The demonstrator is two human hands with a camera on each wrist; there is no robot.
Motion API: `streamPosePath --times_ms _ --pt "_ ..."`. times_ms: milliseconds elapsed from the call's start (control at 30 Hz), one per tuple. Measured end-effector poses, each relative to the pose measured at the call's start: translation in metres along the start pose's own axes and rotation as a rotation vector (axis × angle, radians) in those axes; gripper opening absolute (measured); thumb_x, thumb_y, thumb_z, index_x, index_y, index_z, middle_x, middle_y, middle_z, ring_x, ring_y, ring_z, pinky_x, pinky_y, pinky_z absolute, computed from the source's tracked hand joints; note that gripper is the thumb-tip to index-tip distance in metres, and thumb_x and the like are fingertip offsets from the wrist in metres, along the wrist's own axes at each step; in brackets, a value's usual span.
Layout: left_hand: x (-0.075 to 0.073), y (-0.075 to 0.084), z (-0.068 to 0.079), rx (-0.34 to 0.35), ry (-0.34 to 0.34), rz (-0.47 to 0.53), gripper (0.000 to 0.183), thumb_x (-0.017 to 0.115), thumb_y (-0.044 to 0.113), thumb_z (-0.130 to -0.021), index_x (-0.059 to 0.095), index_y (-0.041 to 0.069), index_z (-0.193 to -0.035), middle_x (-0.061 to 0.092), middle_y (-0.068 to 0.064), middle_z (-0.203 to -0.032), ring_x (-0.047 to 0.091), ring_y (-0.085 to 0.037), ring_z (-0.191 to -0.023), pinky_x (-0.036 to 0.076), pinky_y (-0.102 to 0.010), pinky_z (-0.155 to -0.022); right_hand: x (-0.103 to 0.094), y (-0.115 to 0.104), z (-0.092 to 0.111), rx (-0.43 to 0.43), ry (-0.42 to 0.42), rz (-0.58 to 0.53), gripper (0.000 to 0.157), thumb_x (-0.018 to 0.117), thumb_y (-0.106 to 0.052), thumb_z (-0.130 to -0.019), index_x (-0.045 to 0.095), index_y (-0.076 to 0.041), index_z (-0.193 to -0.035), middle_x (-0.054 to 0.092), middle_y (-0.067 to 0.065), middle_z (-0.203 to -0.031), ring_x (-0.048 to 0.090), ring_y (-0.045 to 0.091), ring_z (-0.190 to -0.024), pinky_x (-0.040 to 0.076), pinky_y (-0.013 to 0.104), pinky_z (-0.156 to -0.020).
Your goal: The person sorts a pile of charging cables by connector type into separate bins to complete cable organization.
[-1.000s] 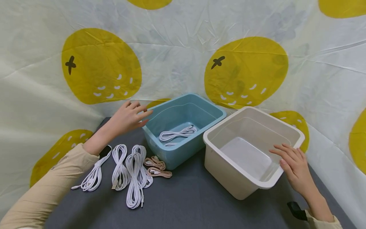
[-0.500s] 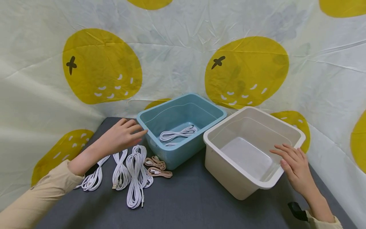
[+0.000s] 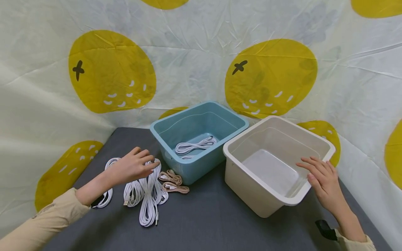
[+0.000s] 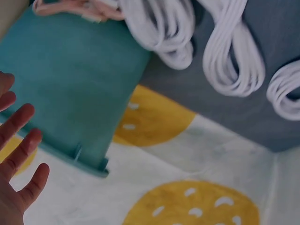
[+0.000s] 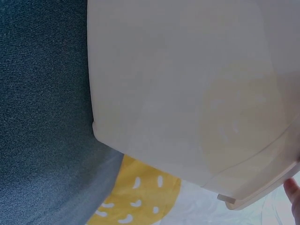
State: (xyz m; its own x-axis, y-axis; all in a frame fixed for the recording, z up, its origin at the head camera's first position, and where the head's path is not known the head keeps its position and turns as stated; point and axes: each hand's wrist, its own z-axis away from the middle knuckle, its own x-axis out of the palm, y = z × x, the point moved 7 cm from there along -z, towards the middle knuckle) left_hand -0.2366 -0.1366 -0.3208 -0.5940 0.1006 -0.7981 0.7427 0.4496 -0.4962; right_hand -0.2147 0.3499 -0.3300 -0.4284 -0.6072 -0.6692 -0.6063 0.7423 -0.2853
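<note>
My left hand (image 3: 135,166), fingers loosely bent and holding nothing, hovers over several bundled white cables (image 3: 147,212) on the table. It partly covers them in the head view; in the left wrist view the bundles (image 4: 234,61) lie beyond its spread fingers (image 4: 21,157). Two tan cables (image 3: 175,188) lie right of the white ones, against the blue bin (image 3: 188,174). Inside that bin is a bundled white cable (image 3: 196,145), with part of another at the near wall. My right hand (image 3: 326,186) rests with relaxed fingers at the right rim of the beige bin (image 3: 251,191).
Both bins stand side by side on a dark grey table cover (image 3: 213,223). A pale cloth (image 3: 191,66) with yellow fruit prints hangs behind and along the sides. The bottom of the beige bin shows bare.
My left hand has moved from the blue bin's left rim down and toward me, over the white cables. My right hand stays at the beige bin's rim.
</note>
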Motion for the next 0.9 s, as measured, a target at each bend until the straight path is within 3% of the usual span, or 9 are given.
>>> streamPosePath --times_ms 433,733,900 --pt "0.026 0.022 0.029 0.012 -0.028 0.071 0.037 0.077 0.027 -0.065 0.064 0.021 -0.099 0.059 0.002 -0.086 0.047 -0.017 -0.080 0.035 -0.031 -0.066 0.001 0.000 0.000 0.002 0.010 0.003 0.031 0.041 -0.006 -0.085 0.061 -0.005 -0.109 0.050 -0.002 -0.129 0.028 0.005 -0.129 0.002 0.059 -0.104" --pt "0.042 0.024 0.043 0.037 -0.008 0.079 0.037 0.078 0.028 -0.063 0.064 0.022 -0.096 0.058 0.002 -0.087 0.047 -0.017 -0.081 0.033 -0.032 -0.066 0.001 0.000 0.001 0.001 0.010 0.006 0.030 0.041 -0.007 -0.086 0.061 -0.005 -0.108 0.051 0.001 -0.129 0.028 0.006 -0.130 0.002 0.058 -0.104" --pt "0.047 0.026 0.046 0.055 -0.033 0.057 0.039 0.077 0.031 -0.063 0.064 0.024 -0.099 0.058 0.002 -0.089 0.047 -0.018 -0.082 0.034 -0.033 -0.067 0.001 0.000 0.001 0.003 0.007 0.004 0.030 0.040 -0.007 -0.087 0.061 -0.004 -0.108 0.050 0.000 -0.129 0.027 0.005 -0.130 0.002 0.059 -0.104"
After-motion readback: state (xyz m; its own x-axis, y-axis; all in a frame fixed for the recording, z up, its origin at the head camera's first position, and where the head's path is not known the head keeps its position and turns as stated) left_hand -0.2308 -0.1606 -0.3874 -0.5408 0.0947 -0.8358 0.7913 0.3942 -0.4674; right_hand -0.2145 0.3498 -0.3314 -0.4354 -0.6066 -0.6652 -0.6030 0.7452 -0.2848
